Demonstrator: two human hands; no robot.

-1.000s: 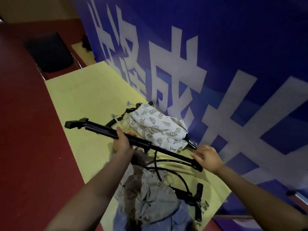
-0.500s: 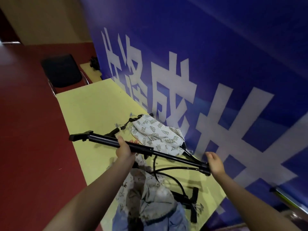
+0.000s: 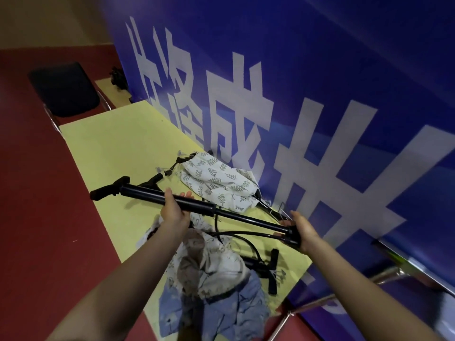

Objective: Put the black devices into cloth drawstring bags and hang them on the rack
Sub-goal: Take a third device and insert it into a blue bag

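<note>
I hold a long black device (image 3: 199, 206), a tube with a handle at its left end, level above the yellow table (image 3: 118, 153). My left hand (image 3: 173, 209) grips the thick tube near its middle. My right hand (image 3: 301, 230) grips the cap at its thin right end, where a black hose hangs down. Behind it lies a white leaf-print drawstring bag (image 3: 216, 183) with something black inside. Below my hands lie crumpled pale and blue cloth bags (image 3: 216, 286). A second black device (image 3: 267, 267) rests on the table at the right.
A blue banner wall (image 3: 320, 94) with white characters stands along the table's far side. A black chair (image 3: 65, 88) stands at the far end on the red floor (image 3: 37, 217). Metal bars (image 3: 344, 289) show at the lower right.
The view has tilted and shifted. Both hands keep their grip on the black device, which stays level above the table with my right hand at its end cap.
</note>
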